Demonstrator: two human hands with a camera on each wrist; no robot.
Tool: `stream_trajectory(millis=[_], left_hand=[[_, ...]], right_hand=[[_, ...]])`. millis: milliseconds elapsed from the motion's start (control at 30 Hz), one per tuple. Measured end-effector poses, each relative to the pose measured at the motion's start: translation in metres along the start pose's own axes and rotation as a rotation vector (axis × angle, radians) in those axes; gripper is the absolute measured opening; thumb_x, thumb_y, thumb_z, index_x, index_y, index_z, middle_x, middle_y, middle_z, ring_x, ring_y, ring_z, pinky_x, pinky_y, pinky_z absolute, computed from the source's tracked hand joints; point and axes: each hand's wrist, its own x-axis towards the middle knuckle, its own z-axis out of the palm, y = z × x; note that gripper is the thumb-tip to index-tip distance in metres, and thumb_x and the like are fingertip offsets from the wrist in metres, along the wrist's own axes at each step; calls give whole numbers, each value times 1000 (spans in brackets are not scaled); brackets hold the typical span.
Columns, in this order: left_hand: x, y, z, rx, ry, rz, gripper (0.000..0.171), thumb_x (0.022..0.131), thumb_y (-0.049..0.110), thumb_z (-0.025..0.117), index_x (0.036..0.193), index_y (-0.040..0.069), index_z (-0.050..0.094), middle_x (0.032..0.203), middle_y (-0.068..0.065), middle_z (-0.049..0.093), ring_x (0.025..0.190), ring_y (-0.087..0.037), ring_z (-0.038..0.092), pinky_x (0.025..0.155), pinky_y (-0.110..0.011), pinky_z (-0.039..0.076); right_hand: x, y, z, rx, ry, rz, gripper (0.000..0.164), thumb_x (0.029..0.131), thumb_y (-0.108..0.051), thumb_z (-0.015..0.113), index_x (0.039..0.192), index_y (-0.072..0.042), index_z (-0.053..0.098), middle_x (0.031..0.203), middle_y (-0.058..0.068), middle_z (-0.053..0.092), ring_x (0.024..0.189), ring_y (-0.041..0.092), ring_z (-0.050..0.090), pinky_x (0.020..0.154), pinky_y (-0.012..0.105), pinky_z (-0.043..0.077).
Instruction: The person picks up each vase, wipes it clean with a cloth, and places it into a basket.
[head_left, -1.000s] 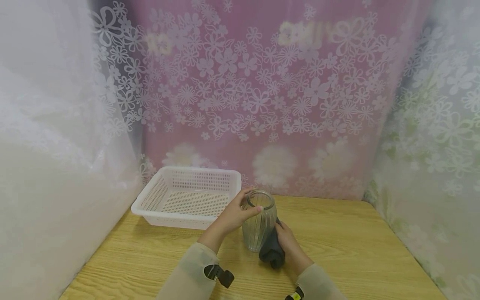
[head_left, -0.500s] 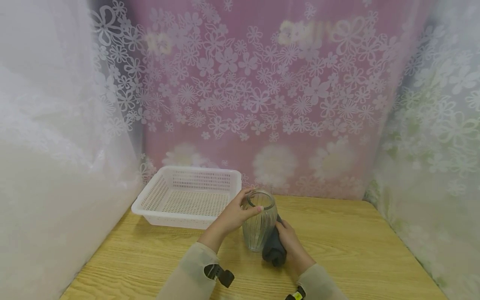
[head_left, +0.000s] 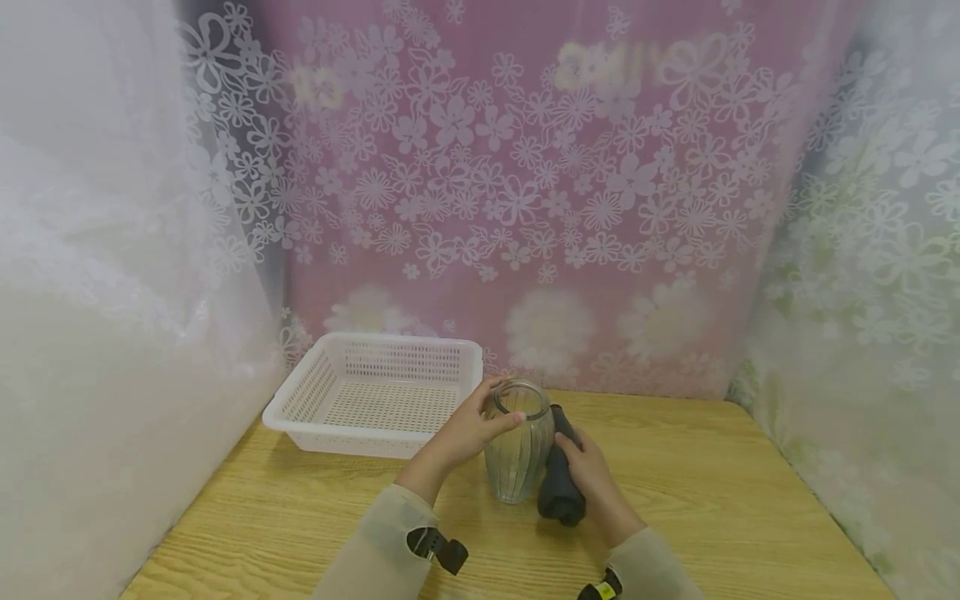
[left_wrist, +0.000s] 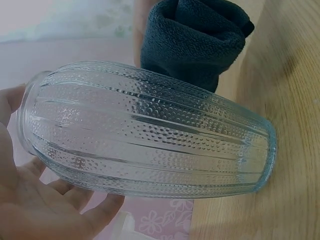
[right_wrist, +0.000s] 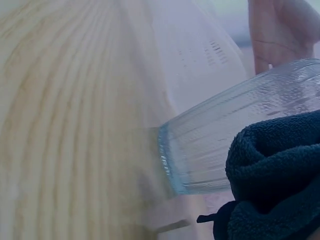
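A clear ribbed glass vase [head_left: 513, 458] with a dimpled surface stands upright on the wooden table. Around its neck, my left hand [head_left: 471, 425] grips from the left, the thumb near the rim and the fingers along the far side. My right hand [head_left: 592, 473] holds a folded dark towel [head_left: 561, 487] against the vase's right side. In the left wrist view the towel [left_wrist: 195, 40] shows as a thick fuzzy roll beside the vase [left_wrist: 150, 135]. From the right wrist the towel [right_wrist: 275, 175] covers part of the vase [right_wrist: 210, 145], and the right fingers are mostly hidden.
A white perforated plastic basket [head_left: 360, 437] sits at the back left of the wooden table [head_left: 675, 500], close to the left hand. Behind the table hangs a pink flowered curtain [head_left: 525, 208], with pale sheets at both sides.
The right hand and towel have shifted right and slightly up along the vase's side. The left hand and the vase have stayed in place.
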Motion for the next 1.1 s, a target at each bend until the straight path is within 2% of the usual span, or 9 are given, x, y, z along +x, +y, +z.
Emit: stream_trajectory(millis=[300, 600, 933, 1100], left_hand=[[1, -3, -1, 7, -31, 19, 70, 95, 49, 65, 155, 37, 30, 165, -4, 22, 150, -37, 19, 112, -67, 25], [3, -6, -1, -7, -63, 63, 61, 100, 38, 61, 153, 45, 31, 165, 0, 19, 151, -37, 15, 114, -65, 21], [1, -8, -2, 16, -72, 61, 63, 100, 44, 59, 154, 46, 28, 166, 0, 17, 151, -33, 14, 114, -65, 20], [1, -9, -1, 1, -62, 73, 69, 99, 45, 60, 157, 42, 23, 166, -1, 15, 152, -33, 13, 116, -63, 19]], right_hand=[[-7, -16, -15, 3, 1, -13, 66, 107, -39, 46, 156, -1, 27, 146, 30, 43, 122, 41, 54, 100, 52, 45], [-13, -29, -24, 59, -24, 2, 72, 105, -47, 46, 159, -5, 21, 152, 27, 35, 126, 42, 51, 100, 51, 46], [-22, -42, -31, 51, -4, -9, 75, 104, -51, 46, 159, -6, 20, 145, 27, 42, 106, 31, 61, 84, 37, 52], [-25, -47, -34, 71, -2, -21, 78, 103, -53, 47, 160, -8, 18, 143, 27, 43, 98, 26, 63, 80, 34, 53]])
